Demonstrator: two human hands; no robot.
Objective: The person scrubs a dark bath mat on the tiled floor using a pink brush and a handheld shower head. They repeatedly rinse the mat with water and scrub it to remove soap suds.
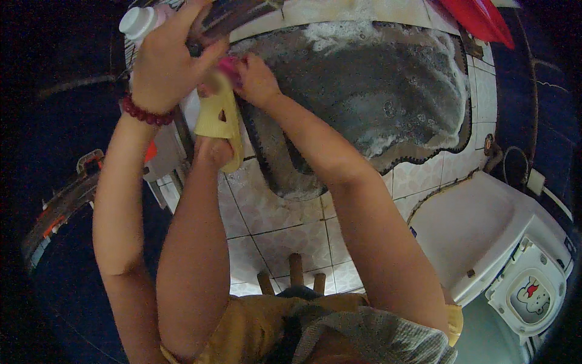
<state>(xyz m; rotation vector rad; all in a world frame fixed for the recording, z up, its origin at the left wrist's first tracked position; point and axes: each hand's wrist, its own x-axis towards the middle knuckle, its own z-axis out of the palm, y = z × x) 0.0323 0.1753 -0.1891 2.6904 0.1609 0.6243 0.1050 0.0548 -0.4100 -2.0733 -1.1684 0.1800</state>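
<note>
My left hand (160, 67), with a dark red bead bracelet (145, 112) at the wrist, is at the upper left. Its thumb and fingers reach around the end of a dark, wet-looking thing (239, 21), whose kind I cannot make out. Close by on the right, my right hand (256, 80) has its fingers closed on a small pink thing (229, 68), mostly hidden by them. A dark grey mat (376, 91) with a wavy edge lies on the floor beside it, covered in water and white suds. Just below the pink thing is my foot in a yellow slipper (215, 115).
A white-capped bottle (138, 23) stands by the left hand. A red basin (476, 18) shows at the upper right. Lower right are a white ceramic fixture (467, 224) and a lid with a bear picture (527, 297). Wooden stool legs (295, 267) stand on the tiled floor (291, 239).
</note>
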